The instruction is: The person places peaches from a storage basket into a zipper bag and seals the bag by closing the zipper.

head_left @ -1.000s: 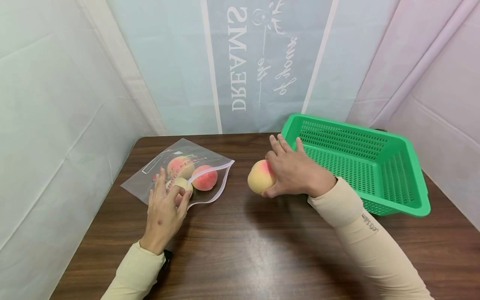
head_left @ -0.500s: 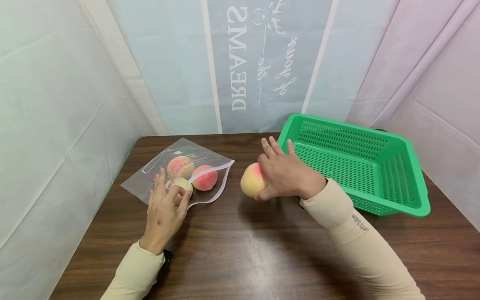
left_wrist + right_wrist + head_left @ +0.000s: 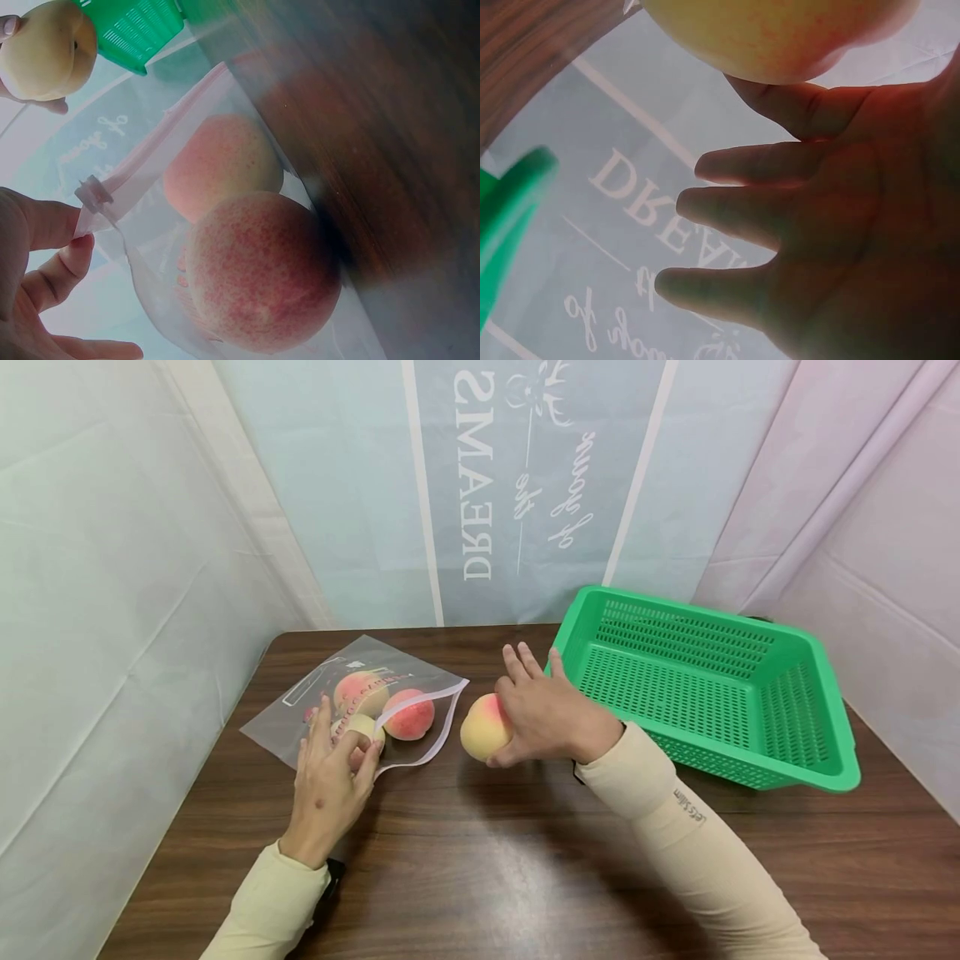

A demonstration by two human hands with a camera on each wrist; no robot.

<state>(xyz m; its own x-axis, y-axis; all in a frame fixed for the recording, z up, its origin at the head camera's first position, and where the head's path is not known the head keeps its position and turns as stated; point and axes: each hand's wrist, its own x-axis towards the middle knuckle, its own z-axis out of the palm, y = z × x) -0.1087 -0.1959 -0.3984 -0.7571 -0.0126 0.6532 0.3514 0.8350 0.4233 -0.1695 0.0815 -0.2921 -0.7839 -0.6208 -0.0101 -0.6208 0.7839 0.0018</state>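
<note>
My left hand (image 3: 332,785) pinches the edge of a clear zip bag (image 3: 300,727) near its plastic slider (image 3: 94,193), and the bag's mouth gapes toward the right. Inside lie several peaches: a red one (image 3: 409,715) by the opening, a yellow-pink one (image 3: 362,693) behind it, and a pale one (image 3: 362,732) partly behind my left fingers. Just right of the bag mouth, my right hand (image 3: 546,714) grips another yellow peach (image 3: 484,728) with a pink blush, held over the table between thumb and index finger. The other right fingers spread out straight in the right wrist view.
A green perforated basket (image 3: 693,756) stands at the right rear of the brown wooden table (image 3: 465,877). Behind the table hangs a pale cloth (image 3: 517,602) with printed lettering. White cloth walls (image 3: 112,635) border the left and right sides.
My right hand has carried its peach leftward, away from the basket and closer to the bag's mouth. The left hand and the bag have stayed almost still.
</note>
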